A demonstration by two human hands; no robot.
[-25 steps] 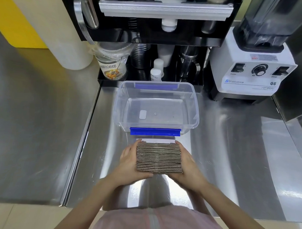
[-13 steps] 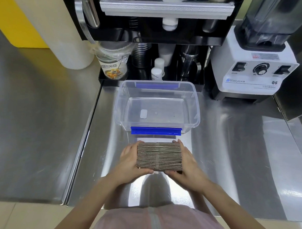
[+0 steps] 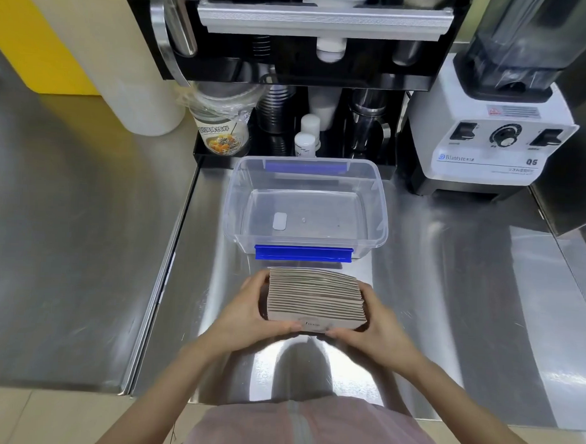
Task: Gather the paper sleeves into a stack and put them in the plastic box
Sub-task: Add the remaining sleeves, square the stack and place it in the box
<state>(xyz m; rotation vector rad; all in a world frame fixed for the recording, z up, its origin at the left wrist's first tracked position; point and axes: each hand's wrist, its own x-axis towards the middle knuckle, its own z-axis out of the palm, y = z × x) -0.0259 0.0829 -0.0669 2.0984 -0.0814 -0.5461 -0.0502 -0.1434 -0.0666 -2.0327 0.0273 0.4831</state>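
Both hands grip one stack of sleeves (image 3: 315, 297) — the left hand (image 3: 248, 315) presses on its left end, the right hand (image 3: 379, 327) on its right end, and the two thumbs meet on the near face. After the hands, I go from the biggest thing to the smallest. The steel counter (image 3: 465, 294) fills most of the view, with a seam running down on the left. At the back stands a black rack (image 3: 290, 62) with cups and bottles inside. Just right of it is a white blender (image 3: 490, 142) with a dial and two switches. In the middle of the counter sits the clear box (image 3: 378, 205), open, with a blue clip (image 3: 303, 253) on its near side. The stack is just in front of this clip, outside the box — its brown edges face up and it tilts a little toward the person.
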